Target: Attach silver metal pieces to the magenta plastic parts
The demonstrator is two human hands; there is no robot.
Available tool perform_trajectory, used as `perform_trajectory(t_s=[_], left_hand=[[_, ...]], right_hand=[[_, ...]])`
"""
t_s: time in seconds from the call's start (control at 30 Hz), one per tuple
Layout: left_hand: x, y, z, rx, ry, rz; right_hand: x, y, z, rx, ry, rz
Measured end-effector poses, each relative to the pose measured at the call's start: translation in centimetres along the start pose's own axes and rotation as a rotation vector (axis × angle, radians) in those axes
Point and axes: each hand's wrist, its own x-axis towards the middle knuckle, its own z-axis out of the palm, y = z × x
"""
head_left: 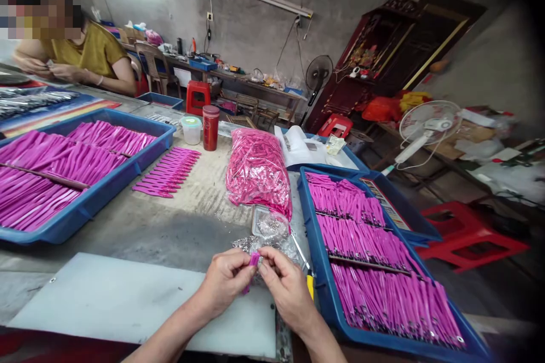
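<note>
My left hand (pixel 229 278) pinches a slim magenta plastic piece (pixel 254 259) between thumb and fingertips, above the near edge of the table. My right hand (pixel 283 283) is closed at the same spot, its thumb and fingers meeting the piece's right end, where something small and silvery shows. Most of the piece is covered by the fingers. Just beyond the hands lie small metal parts (pixel 243 243) and a clear plastic bag (pixel 275 227) on a small tray. A pale white board (pixel 128 300) lies under and left of my hands.
Blue trays of magenta pieces stand left (pixel 106 190) and right (pixel 327 289). Between them are a row of magenta pieces (pixel 170 173), a full plastic bag (pixel 258 167), a red canister (pixel 210 127) and a lidded tub (pixel 191 131). A yellow-handled tool (pixel 310 286) lies by my right hand. A co-worker (pixel 97 54) sits across.
</note>
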Motion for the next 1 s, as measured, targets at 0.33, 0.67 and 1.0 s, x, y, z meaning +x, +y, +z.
perform_trajectory(t_s=[0.33, 0.67, 1.0], left_hand=[[-0.3, -1.4, 0.5, 0.127, 0.011, 0.219], [-0.3, -1.7, 0.5, 0.141, 0.011, 0.235], [0.6, -0.4, -0.3, 0.023, -0.104, 0.071]], right_hand=[[0.8, -0.6, 0.0, -0.172, -0.024, -0.154], [0.8, -0.4, 0.2, -0.138, -0.049, -0.139], [1.5, -0.2, 0.0, -0.03, -0.047, -0.056]])
